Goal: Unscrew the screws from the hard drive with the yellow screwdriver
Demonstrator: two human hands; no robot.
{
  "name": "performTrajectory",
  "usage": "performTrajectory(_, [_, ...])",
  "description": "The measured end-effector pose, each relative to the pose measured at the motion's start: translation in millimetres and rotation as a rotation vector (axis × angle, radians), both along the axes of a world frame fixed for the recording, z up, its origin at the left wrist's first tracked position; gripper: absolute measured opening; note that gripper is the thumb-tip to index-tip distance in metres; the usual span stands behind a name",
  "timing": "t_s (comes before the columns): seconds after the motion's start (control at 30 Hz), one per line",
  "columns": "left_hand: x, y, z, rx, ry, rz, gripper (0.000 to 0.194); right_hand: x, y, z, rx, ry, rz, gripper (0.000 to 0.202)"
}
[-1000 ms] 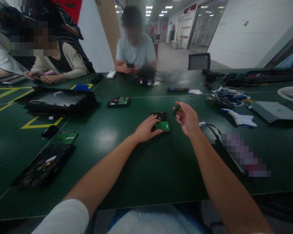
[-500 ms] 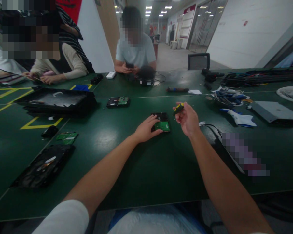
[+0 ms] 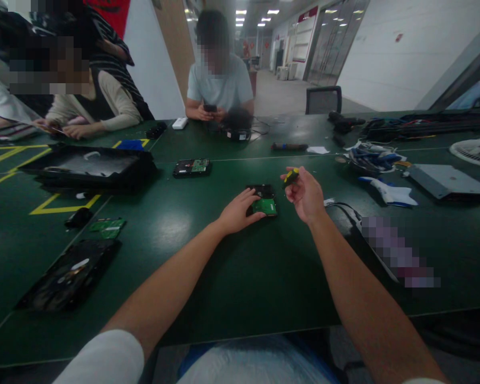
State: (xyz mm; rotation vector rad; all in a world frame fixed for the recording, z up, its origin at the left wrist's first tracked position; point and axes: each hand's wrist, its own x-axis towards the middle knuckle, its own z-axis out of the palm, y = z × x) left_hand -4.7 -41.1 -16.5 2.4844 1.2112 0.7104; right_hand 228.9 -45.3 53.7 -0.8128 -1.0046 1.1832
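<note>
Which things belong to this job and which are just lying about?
In use:
hard drive, touched by your left hand
yellow-black tool, in your right hand

Apparently just lying about:
gray metal box
black tray
blue-and-white item

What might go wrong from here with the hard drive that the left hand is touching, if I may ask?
The yellow-and-black tool in the right hand is close to the hard drive; a slip might scratch its green circuit board.

The left hand lies over the drive's left side, so its fingers could be nicked too.
</note>
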Motion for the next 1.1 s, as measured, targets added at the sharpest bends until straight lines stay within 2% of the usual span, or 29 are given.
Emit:
performTrajectory(0.27, [-0.2,-0.2,-0.3,0.013,0.006,0.0,0.067,2.5,2.8,-1.9,0.025,-0.032,-0.056,0.036])
performTrajectory(0.67, [-0.2,-0.5,0.6,0.007,0.008,0.002,0.067,1.6,1.2,-0.7,0.002,-0.004,-0.019,0.046])
performTrajectory(0.9, [-0.7,-0.4,0.3,0.008,0.011,-0.001,0.067,-0.3,0.0,-0.3,0.032,-0.029,-0.043,0.037])
performTrajectory(1.1, [-0.7,-0.3,0.7,0.009,0.008,-0.006,0.066,-1.9,-1.4,-0.4,0.049,-0.062,-0.054,0.04])
